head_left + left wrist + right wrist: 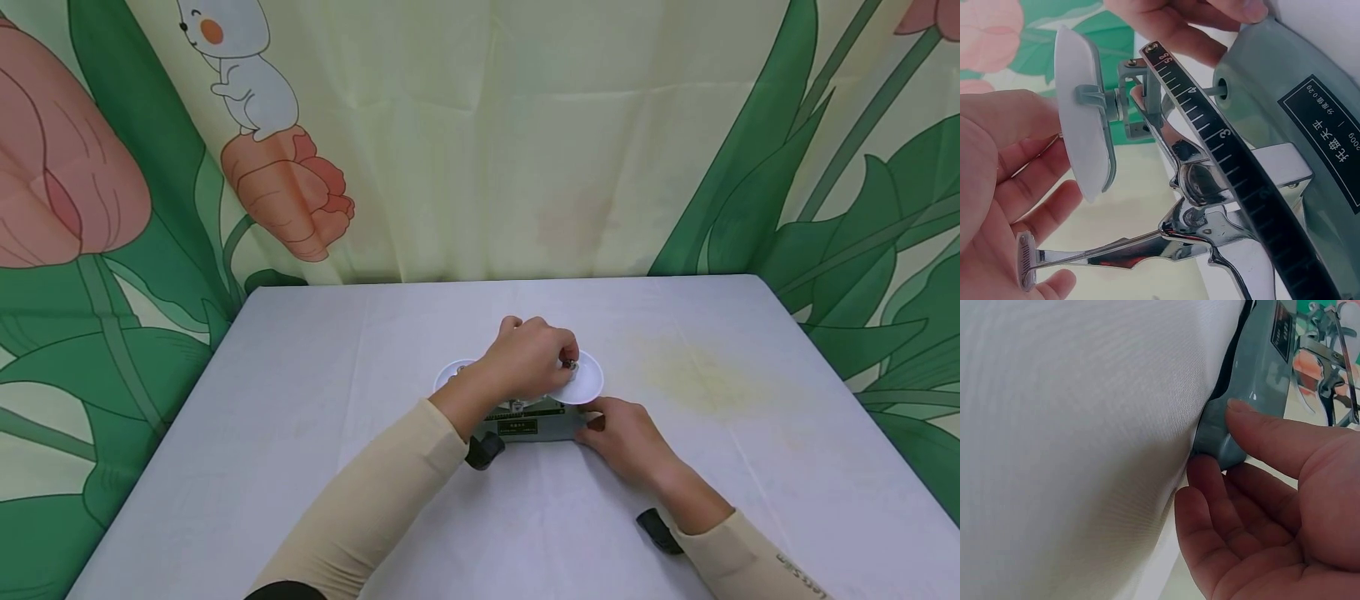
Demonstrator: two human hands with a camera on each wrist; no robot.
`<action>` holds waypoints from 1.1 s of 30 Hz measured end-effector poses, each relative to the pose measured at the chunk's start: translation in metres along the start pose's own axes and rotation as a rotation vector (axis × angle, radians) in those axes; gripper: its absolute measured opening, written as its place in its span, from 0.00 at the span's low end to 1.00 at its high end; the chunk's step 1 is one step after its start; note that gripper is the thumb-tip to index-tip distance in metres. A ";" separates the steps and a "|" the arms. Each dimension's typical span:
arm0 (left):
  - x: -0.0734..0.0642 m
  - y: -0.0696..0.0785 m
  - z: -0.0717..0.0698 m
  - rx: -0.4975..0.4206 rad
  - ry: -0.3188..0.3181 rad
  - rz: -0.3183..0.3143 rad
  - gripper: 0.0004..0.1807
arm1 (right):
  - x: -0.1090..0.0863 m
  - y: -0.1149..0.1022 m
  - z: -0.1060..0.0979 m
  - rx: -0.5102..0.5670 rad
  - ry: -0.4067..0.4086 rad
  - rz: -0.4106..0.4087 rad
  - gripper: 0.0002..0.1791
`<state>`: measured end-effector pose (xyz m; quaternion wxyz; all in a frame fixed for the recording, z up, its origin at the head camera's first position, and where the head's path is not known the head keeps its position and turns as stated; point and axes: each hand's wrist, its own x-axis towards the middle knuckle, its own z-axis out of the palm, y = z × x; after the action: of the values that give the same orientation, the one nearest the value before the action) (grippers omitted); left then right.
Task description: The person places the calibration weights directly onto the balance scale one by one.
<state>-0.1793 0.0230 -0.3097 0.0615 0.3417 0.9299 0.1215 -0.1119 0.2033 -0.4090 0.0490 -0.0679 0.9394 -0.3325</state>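
Observation:
A grey-green tray balance [517, 429] with two white pans stands on the table. My left hand [528, 358] reaches across it to the right-hand pan [588, 382]. Thumb and fingers pinch a small shiny metal piece [570, 364], mostly hidden, over that pan. From the left wrist view, the pan [1079, 119] stands between the camera and the fingertips, near the scale beam [1222, 150] with its printed marks. My right hand [1260, 506] grips the right end of the balance's base [1229, 425], thumb on top and fingers beneath. The forearm partly covers the left-hand pan [446, 373].
A white cloth covers the table [337, 350]; a pale yellow stain [697, 375] marks it at the right. Behind hangs a printed curtain [480, 150] with plants and a rabbit. Dark wrist cameras [660, 532] sit on both wrists.

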 end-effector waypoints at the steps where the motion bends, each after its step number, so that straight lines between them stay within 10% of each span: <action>1: 0.000 0.000 0.000 0.000 0.000 -0.001 0.10 | 0.000 0.000 0.000 -0.002 0.001 0.000 0.20; 33: -0.005 -0.002 -0.006 -0.045 0.012 -0.022 0.20 | -0.001 -0.001 0.001 0.000 -0.015 0.009 0.20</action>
<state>-0.1782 0.0172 -0.3042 0.0650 0.3292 0.9310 0.1436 -0.1113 0.2026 -0.4092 0.0574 -0.0660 0.9393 -0.3319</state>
